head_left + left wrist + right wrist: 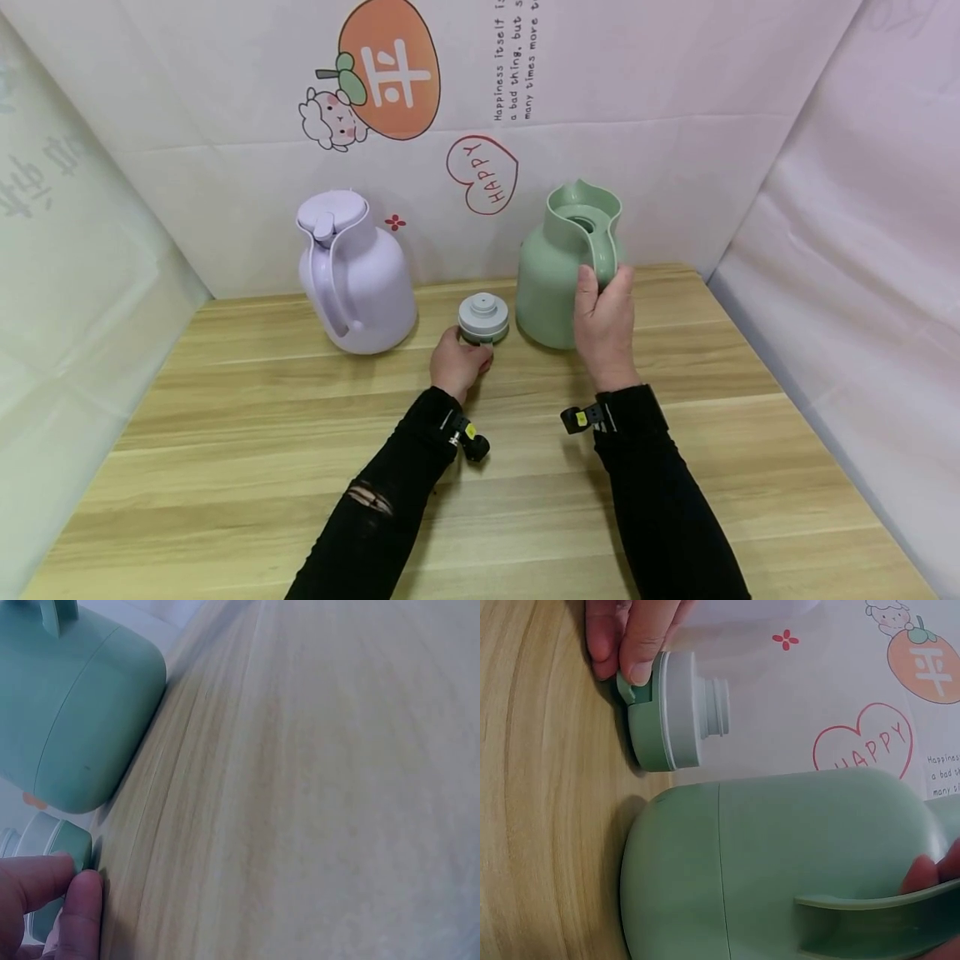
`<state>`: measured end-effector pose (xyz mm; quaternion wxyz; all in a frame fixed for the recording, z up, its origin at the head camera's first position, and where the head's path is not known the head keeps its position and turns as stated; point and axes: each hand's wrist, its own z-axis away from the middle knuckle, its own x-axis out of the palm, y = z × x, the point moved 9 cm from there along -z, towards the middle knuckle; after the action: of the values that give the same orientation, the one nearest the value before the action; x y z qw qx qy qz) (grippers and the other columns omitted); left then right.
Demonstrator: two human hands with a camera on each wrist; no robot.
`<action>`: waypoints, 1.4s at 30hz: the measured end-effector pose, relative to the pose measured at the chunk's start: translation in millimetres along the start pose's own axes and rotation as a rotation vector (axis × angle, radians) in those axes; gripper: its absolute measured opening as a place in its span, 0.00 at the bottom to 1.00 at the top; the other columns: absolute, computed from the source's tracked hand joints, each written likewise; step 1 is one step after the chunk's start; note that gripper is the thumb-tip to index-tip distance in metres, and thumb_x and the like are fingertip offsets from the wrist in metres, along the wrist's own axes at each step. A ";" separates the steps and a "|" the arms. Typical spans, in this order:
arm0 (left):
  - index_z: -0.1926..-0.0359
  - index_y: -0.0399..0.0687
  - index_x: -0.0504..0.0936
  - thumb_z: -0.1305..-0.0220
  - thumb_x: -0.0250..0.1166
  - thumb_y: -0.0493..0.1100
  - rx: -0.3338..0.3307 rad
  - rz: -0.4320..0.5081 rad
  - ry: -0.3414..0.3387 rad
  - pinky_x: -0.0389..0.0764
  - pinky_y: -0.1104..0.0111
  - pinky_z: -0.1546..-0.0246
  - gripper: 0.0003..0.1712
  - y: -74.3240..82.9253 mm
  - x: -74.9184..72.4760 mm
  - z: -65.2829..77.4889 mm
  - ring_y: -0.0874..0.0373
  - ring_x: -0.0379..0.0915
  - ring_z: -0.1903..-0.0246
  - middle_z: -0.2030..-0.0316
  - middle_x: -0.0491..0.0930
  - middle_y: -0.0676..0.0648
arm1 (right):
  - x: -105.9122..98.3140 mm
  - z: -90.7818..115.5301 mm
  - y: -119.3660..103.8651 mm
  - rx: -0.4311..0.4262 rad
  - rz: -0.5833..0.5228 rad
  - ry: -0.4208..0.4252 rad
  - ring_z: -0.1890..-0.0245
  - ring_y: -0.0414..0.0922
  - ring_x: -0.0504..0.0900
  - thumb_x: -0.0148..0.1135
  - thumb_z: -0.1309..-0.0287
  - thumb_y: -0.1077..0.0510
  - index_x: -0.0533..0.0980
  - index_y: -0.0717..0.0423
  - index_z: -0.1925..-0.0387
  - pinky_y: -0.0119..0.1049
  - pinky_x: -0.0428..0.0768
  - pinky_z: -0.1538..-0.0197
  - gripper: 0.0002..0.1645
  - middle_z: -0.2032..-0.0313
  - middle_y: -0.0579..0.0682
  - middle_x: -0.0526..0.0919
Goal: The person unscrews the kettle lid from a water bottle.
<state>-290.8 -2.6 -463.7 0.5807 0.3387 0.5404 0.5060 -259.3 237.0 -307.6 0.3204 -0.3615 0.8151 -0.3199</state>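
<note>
A green thermos jug (551, 287) stands upright on the table, its mouth uncovered. My right hand (606, 329) grips the upper part of its handle (877, 922). Left of the jug, the lid (483, 317) lies upside down on the wood, its grey threaded stopper (714, 707) facing up and its green top downward. My left hand (459, 365) pinches the lid's near edge by the small green tab, as the right wrist view shows. In the left wrist view, the thumb and a finger (79, 907) touch the green rim.
A lilac thermos jug (367, 283) with its lid on stands at the back left. Behind everything hangs a white printed cloth (645, 75), with more cloth at both sides. The wooden table (525, 517) extends toward me under both forearms.
</note>
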 end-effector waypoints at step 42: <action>0.29 0.42 0.62 0.43 0.70 0.45 0.001 -0.111 0.037 0.76 0.66 0.68 0.44 6.1 -3.7 3.7 0.59 0.80 0.77 0.76 0.84 0.50 | -15.0 20.0 2.9 0.031 -0.017 0.008 0.56 0.46 0.74 0.56 0.36 0.37 0.65 0.60 0.43 0.49 0.74 0.53 0.35 0.55 0.55 0.75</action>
<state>-288.2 -4.0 -456.3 0.5976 0.2988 0.5693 0.4789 -237.3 244.7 -317.2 0.3200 -0.3621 0.8082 -0.3366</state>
